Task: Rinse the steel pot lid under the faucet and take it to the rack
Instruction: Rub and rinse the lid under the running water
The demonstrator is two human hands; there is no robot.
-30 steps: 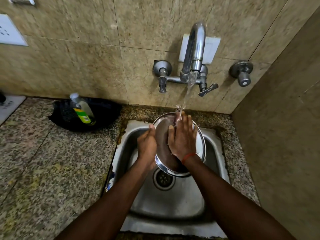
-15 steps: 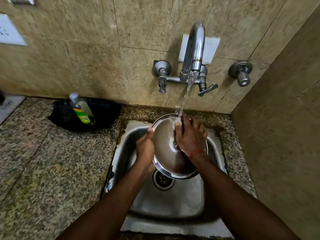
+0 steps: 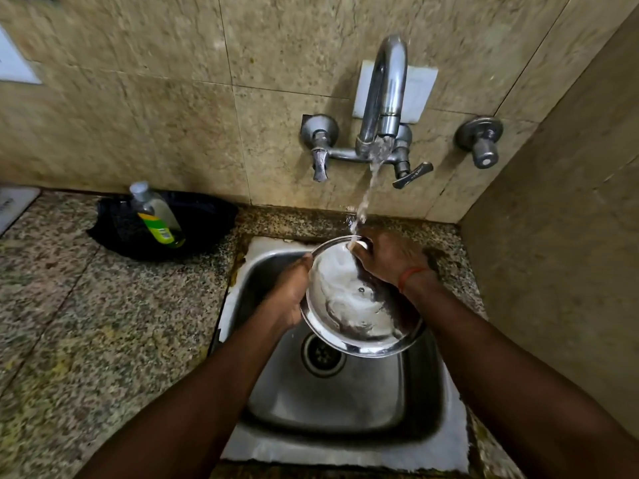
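Lid [image 3: 359, 305]: tilted under faucet [image 3: 383, 98] so water sheets into sink [image 3: 339, 409]
Left hand [image 3: 288, 295]: fingers grip left rim, steadying
Right hand [image 3: 387, 257]: fingers curl over top rim

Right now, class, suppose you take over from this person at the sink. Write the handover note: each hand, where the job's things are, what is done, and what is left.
Left hand: grips the steel pot lid by its left rim.
Right hand: on the upper right rim, fingers bent over the edge in the water.
Lid: held tilted over the sink. The faucet is running onto its upper edge, and water sheets across its face.
Done: the rinse is under way.
Left: finish rinsing, then carry the lid to the rack, which is not in view.
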